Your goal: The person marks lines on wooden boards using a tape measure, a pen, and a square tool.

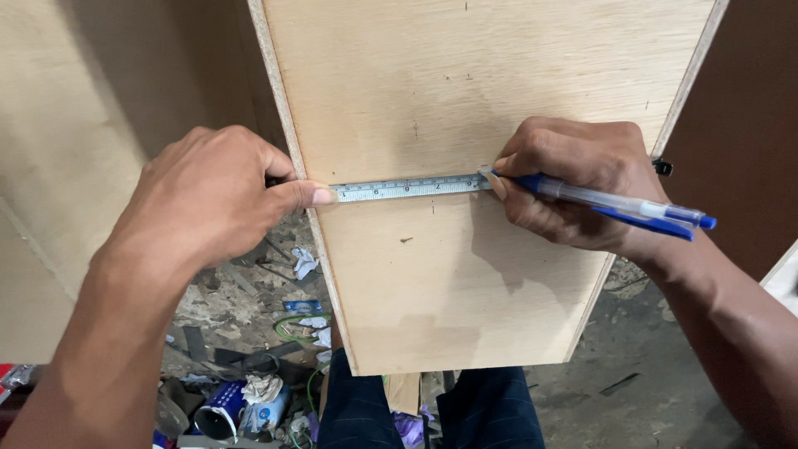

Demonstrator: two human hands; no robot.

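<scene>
We see the left hand (208, 195) pinching a measuring tape (407, 188) flat on the plywood board (465, 283) while the right hand (573, 179) grips a blue pen (615, 202)

A steel tape measure (407, 189) lies flat across a pale plywood board (465, 266), a blue pen (619, 202) touching its right end.

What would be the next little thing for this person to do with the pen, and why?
Probably press the blue pen tip down for a short mark on the plywood board. The left hand pins the tape measure at the board's edge, and the right hand holds the tip at the tape's far end.
</scene>
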